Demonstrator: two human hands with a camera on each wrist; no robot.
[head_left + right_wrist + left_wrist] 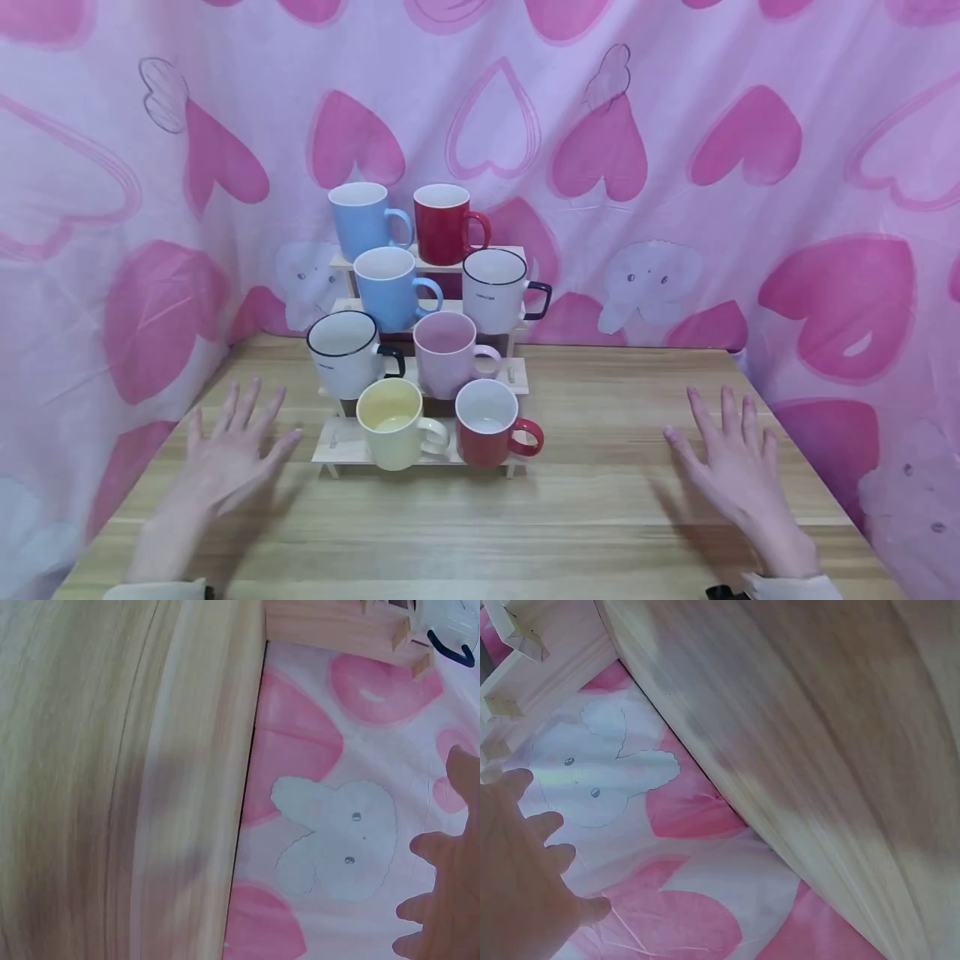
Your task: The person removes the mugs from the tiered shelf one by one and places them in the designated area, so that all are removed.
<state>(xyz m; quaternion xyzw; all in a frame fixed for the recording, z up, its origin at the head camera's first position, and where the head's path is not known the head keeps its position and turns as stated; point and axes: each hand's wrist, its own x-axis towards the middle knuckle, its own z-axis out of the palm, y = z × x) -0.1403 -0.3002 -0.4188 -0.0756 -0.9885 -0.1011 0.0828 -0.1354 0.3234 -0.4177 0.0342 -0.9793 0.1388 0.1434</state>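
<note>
The rack (341, 442) stands on the tabletop (615, 492) and carries 8 mugs (444, 360) on its 4 steps. The left hand (228, 458) is spread over the tabletop, just left of the rack's bottom step, palm down, thumb toward the rack and apart from it. The right hand (738, 471) is likewise spread, palm down, well apart to the right of the rack, so every mug lies much nearer the left hand.

On the rack's bottom step, the yellow mug (392, 433) sits left and the lower red mug (483, 435) right. On the step above, the lower white mug (341, 358) is left, the pink mug (438, 367) right. Above those stand the lower blue mug (384, 292) at left and the upper white mug (491, 300) at right. The rack's top step bears the upper blue mug (358, 221), left, and the upper red mug (441, 229), right. All 8 handles point to the rack's right. Behind the rack hangs a heart-printed cloth (675, 50).
</note>
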